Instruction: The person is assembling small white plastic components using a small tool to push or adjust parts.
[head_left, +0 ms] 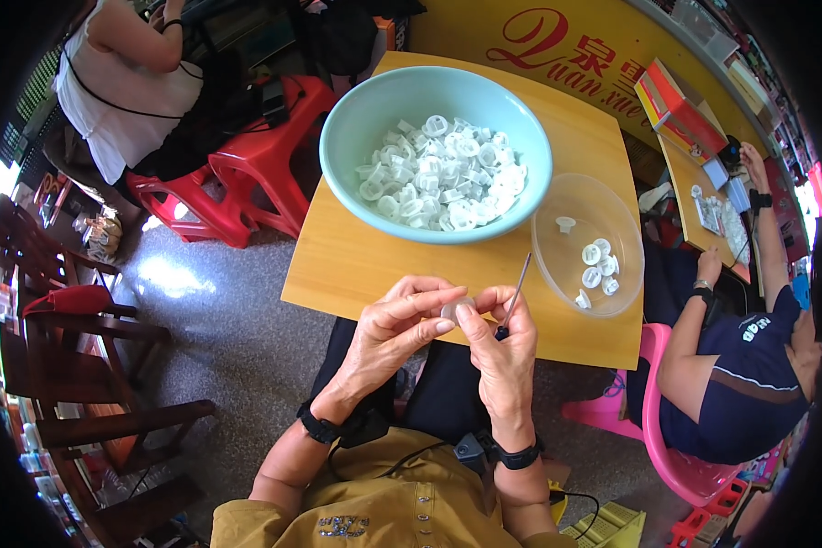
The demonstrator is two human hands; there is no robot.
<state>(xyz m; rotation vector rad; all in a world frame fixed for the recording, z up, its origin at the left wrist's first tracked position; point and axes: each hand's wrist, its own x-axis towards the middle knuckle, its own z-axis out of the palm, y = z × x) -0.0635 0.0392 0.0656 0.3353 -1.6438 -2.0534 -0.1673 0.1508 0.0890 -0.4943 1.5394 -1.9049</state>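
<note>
Both hands meet just past the table's near edge, pinching one small round whitish translucent plastic piece (458, 309) between thumbs and fingers. My left hand (395, 321) has its thumb and index finger on the piece's left side. From the other side my right hand (498, 352) grips it, while also keeping a thin screwdriver (521, 283) in its fingers, metal shaft pointing up and away. Beyond them stands a large pale-green bowl (338, 196) heaped with white plastic pieces (447, 173). Right of it, a shallow clear bowl (634, 274) contains several similar white pieces (595, 265).
The wooden table (338, 265) carries both bowls. Red stools (274, 155) and a person in white are at far left; dark wooden chairs (91, 365) stand left. A person in a dark shirt (740, 384) sits at right on a pink chair (653, 402), hands at another table.
</note>
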